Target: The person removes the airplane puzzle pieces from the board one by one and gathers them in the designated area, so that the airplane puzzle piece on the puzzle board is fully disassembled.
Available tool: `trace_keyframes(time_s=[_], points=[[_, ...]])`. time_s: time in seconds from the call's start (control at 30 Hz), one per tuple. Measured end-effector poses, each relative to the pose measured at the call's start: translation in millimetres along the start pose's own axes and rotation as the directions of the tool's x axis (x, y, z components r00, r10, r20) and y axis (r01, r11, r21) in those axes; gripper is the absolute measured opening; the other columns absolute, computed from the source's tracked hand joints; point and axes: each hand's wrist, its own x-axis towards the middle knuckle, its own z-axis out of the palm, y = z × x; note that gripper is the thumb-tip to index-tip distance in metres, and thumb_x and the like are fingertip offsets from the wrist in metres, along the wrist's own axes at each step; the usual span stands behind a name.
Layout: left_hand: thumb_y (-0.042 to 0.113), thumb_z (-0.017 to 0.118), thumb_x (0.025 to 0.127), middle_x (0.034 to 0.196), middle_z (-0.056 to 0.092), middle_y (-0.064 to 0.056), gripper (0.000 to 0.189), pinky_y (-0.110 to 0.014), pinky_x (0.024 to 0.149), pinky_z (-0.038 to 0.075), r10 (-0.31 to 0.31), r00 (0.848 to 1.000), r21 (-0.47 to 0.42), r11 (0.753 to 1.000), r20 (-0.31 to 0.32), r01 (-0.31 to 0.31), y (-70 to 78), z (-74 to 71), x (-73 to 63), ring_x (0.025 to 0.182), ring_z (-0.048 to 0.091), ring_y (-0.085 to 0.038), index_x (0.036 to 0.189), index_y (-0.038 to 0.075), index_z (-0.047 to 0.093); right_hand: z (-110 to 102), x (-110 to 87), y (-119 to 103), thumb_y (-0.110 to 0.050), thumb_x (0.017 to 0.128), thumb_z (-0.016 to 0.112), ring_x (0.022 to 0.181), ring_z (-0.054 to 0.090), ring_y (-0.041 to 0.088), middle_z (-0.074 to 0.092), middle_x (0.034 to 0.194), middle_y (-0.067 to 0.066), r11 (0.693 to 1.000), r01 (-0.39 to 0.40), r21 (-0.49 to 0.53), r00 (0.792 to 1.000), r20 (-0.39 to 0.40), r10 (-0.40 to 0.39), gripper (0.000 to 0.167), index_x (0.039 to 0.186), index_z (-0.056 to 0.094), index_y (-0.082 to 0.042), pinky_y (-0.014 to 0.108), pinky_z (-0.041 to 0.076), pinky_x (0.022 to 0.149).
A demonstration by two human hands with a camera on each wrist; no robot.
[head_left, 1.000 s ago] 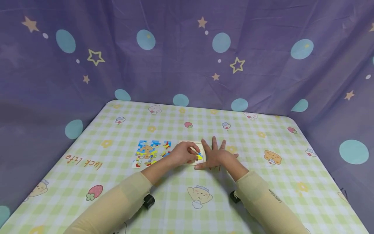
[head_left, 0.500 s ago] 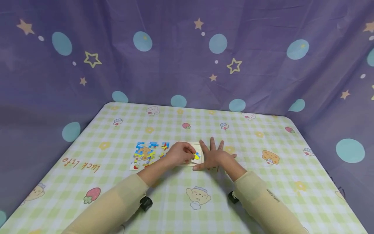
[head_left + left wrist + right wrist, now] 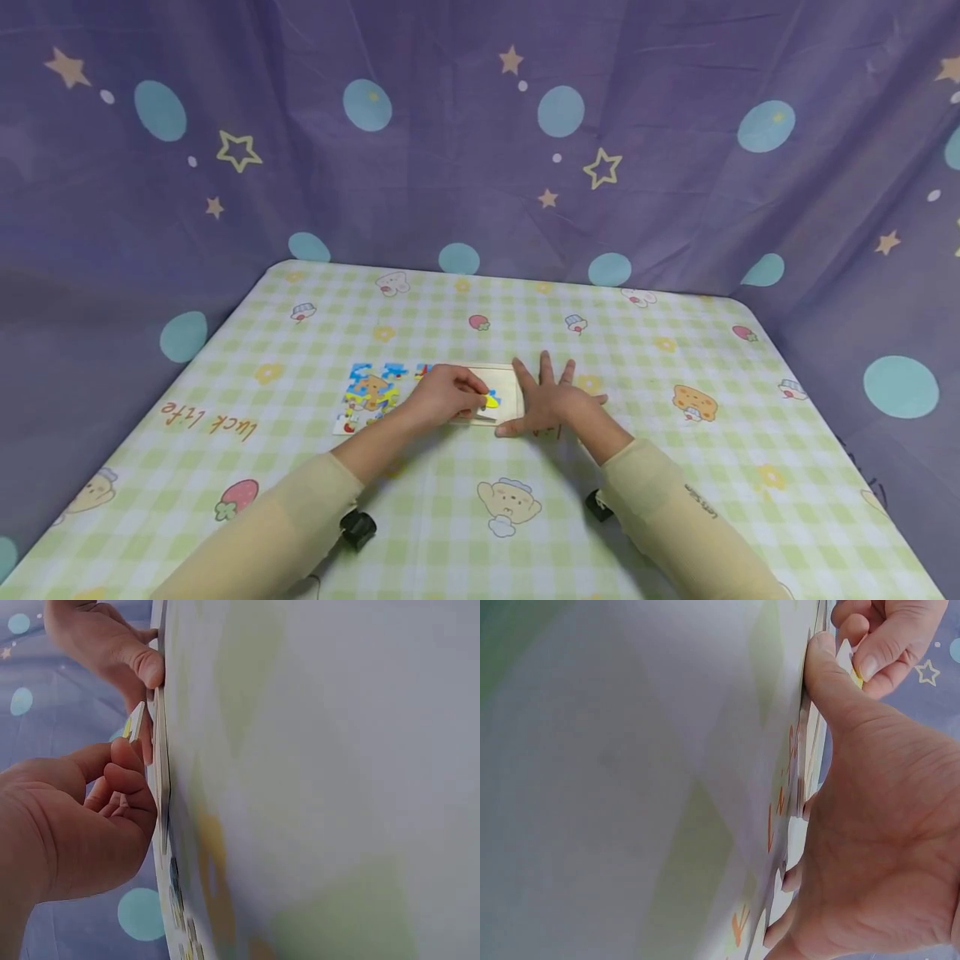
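My left hand (image 3: pixel 448 393) pinches a yellow-and-blue jigsaw puzzle piece (image 3: pixel 492 400) between thumb and fingers, over a pale, shallow puzzle tray (image 3: pixel 510 385). In the left wrist view the piece (image 3: pixel 136 721) is tilted up, held apart from the tray's surface. With its fingers spread, my right hand (image 3: pixel 551 402) rests at the tray's right edge; its thumb (image 3: pixel 825 671) touches the near corner in the right wrist view. My left hand hides the tray's left part.
Left of the tray lie several colourful puzzle pieces (image 3: pixel 371 392) in loose rows, partly covered by my left hand and forearm. A checked tablecloth (image 3: pixel 600 517) with cartoon prints covers the table. A purple curtain (image 3: pixel 465 183) hangs behind it.
My left hand has moved a little to the left with the pinched piece, showing more of the tray's bare floor. My right hand stays at the tray's edge.
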Motion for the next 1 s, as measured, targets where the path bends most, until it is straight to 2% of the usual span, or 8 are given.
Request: trace_keyframes(time_s=[0.23, 0.63, 0.83, 1.0], points=[[0.005, 0.075, 0.089, 0.075, 0.069, -0.009, 0.008, -0.026, 0.053, 0.043, -0.027, 1.0, -0.026, 0.999, -0.006, 0.026, -6.2, -14.2, -8.0, 0.057, 0.057, -0.017, 0.096, 0.003, 0.075, 1.0, 1.9, 0.2, -0.089, 0.066, 0.065, 0.145, -0.021, 0.051, -0.028, 0.163, 0.01, 1.0, -0.004, -0.001, 1.0, -0.006, 0.004, 0.128, 0.158, -0.012, -0.045, 0.092, 0.021, 0.081], [0.007, 0.077, 0.088, 0.075, 0.07, -0.01, 0.013, -0.029, 0.058, 0.044, -0.052, 0.998, -0.041, 0.998, -0.022, 0.051, -19.1, -38.5, -22.6, 0.061, 0.057, -0.018, 0.1, 0.002, 0.075, -5.2, -11.8, -4.4, -0.084, 0.071, 0.066, 0.146, -0.02, 0.05, -0.024, 0.165, 0.011, 1.0, 0.004, 0.008, 1.0, -0.003, -0.004, 0.124, 0.16, -0.009, -0.041, 0.091, 0.02, 0.084], [0.006, 0.077, 0.088, 0.081, 0.072, -0.008, 0.015, -0.027, 0.057, 0.044, -0.074, 0.996, -0.057, 0.996, -0.044, 0.071, -23.8, -50.2, -30.7, 0.063, 0.06, -0.019, 0.102, 0.001, 0.074, -8.4, -21.3, -6.1, -0.083, 0.071, 0.068, 0.147, -0.016, 0.051, -0.018, 0.167, 0.013, 0.999, 0.025, 0.025, 0.999, -0.024, -0.025, 0.125, 0.163, -0.002, -0.037, 0.092, 0.018, 0.082], [0.008, 0.078, 0.088, 0.085, 0.073, -0.007, 0.014, -0.026, 0.052, 0.039, -0.106, 0.993, -0.042, 0.994, -0.057, 0.104, -27.9, -57.6, -36.9, 0.061, 0.056, -0.018, 0.1, 0.003, 0.075, -6.2, -16.3, -4.3, -0.084, 0.071, 0.066, 0.146, -0.02, 0.049, -0.023, 0.165, 0.011, 1.0, 0.013, 0.018, 1.0, -0.008, -0.013, 0.124, 0.161, -0.008, -0.041, 0.092, 0.018, 0.084]])
